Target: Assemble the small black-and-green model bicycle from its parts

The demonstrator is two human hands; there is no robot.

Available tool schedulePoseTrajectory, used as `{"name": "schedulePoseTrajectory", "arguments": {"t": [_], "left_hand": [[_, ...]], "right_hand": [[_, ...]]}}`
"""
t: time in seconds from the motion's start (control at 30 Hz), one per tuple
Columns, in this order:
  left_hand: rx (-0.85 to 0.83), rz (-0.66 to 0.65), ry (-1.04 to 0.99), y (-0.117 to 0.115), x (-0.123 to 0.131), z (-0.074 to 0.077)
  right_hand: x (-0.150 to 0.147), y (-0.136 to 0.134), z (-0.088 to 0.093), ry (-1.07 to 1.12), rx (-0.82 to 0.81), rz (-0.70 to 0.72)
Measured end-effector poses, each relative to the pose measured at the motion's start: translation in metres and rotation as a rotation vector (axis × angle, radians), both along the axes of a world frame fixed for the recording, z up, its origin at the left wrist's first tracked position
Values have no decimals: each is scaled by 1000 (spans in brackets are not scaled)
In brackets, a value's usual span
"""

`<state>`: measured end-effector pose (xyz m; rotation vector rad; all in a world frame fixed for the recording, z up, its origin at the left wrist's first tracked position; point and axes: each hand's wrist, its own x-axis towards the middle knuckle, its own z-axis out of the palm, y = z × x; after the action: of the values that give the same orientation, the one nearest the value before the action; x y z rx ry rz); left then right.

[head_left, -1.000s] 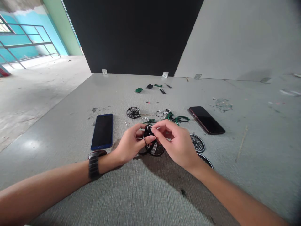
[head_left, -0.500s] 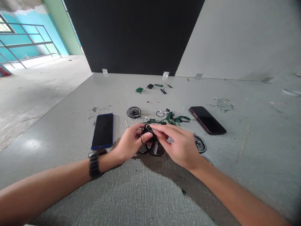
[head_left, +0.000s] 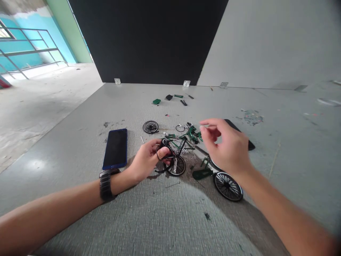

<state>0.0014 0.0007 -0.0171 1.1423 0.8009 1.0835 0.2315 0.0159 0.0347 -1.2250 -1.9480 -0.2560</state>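
My left hand (head_left: 146,161) grips the handlebar end of a small black model bicycle (head_left: 174,156) that rests on the grey floor. The bicycle's front wheel (head_left: 176,166) sits just right of that hand. My right hand (head_left: 226,147) is lifted above the floor to the right, its thumb and forefinger pinched together; what they hold, if anything, is too small to make out. Under it lie a loose spoked wheel (head_left: 228,186) and a dark green part (head_left: 202,173). Green bicycle pieces (head_left: 192,133) lie just beyond.
A blue phone (head_left: 115,148) lies to the left of my left hand. A dark phone (head_left: 249,144) shows partly behind my right hand. Another loose wheel (head_left: 150,126) and several small green and black parts (head_left: 170,98) lie farther off, near a black wall.
My right hand has left the model bicycle and risen up and to the right. This uncovers the frame, a green part and a wheel. My left hand keeps its grip.
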Motion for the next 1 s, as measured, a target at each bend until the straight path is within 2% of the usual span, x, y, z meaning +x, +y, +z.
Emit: {"name": "schedulePoseTrajectory", "arguments": {"t": [0.07, 0.17, 0.27, 0.4, 0.53, 0.63, 1.0], "left_hand": [[-3, 15, -11, 0, 1, 0], [-2, 34, -15, 0, 1, -1], [-7, 38, -16, 0, 1, -2], [-2, 38, -20, 0, 1, -1], [-2, 32, -12, 0, 1, -1], [-6, 31, 0, 0, 1, -1], [-4, 36, 4, 0, 1, -2]], "right_hand": [[17, 10, 2, -90, -169, -20], [30, 18, 0, -254, -400, 93], [27, 18, -6, -312, -510, 164], [22, 15, -12, -356, -544, 127], [33, 20, -16, -323, -633, 53], [39, 23, -18, -297, -686, 59], [46, 21, -29, -355, -649, 78]]}}
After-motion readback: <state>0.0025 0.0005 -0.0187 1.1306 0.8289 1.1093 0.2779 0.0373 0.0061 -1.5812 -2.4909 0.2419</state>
